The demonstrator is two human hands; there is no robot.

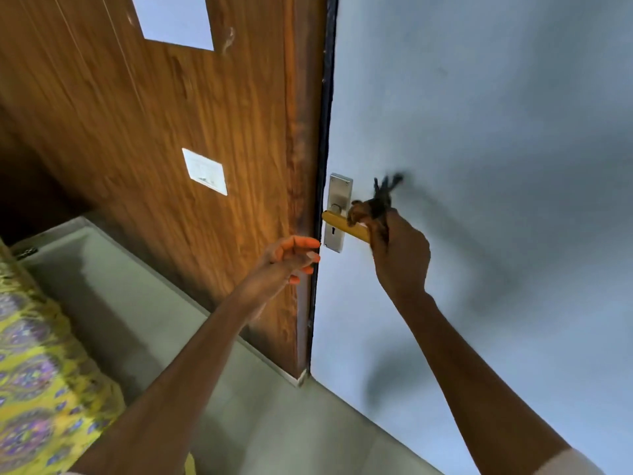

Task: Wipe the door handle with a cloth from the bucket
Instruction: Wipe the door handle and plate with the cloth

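A yellow-brown lever door handle sticks out from a steel plate with a keyhole on a pale blue door. My right hand grips a dark brown, frayed cloth and presses it over the handle's free end. The cloth's loose ends are blurred above the hand. My left hand hovers open beside the door's edge, just left of the plate, touching nothing that I can see. No bucket is in view.
A brown wood-grain panel stands left of the door, with a white switch plate and a white paper sheet on it. Grey floor lies below. Yellow patterned fabric fills the lower left.
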